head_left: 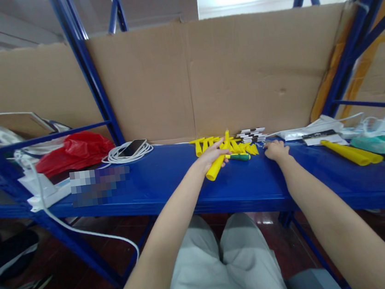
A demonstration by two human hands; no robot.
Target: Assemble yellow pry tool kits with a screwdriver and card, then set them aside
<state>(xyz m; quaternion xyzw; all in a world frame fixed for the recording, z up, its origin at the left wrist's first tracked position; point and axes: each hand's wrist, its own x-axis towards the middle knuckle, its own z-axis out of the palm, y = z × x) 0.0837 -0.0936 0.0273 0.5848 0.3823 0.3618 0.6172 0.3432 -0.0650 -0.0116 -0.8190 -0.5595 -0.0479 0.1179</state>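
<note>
My left hand [212, 155] is closed around a yellow tapered tube [215, 169], its wide end toward me and its narrow end pointing up and away. My right hand [276, 149] rests low over the blue shelf, fingers drawn together beside some tiny pale pieces [261, 145]; whatever they pinch is too small to make out. Between the hands lie several small yellow pieces [236, 147] and a green-handled tool [241, 157], partly hidden by my left hand. Behind them is a stack of black-and-white strips [252, 135]. More yellow tubes [198, 149] lie left of the pile.
Two larger yellow tubes [353, 154] lie on the right, near white packets [311, 128] and a green bag [383, 145]. At left are a phone [135, 147] on a coiled white cable [120, 155] and a red bag [75, 151]. Cardboard [222, 76] backs the blue shelf [169, 184].
</note>
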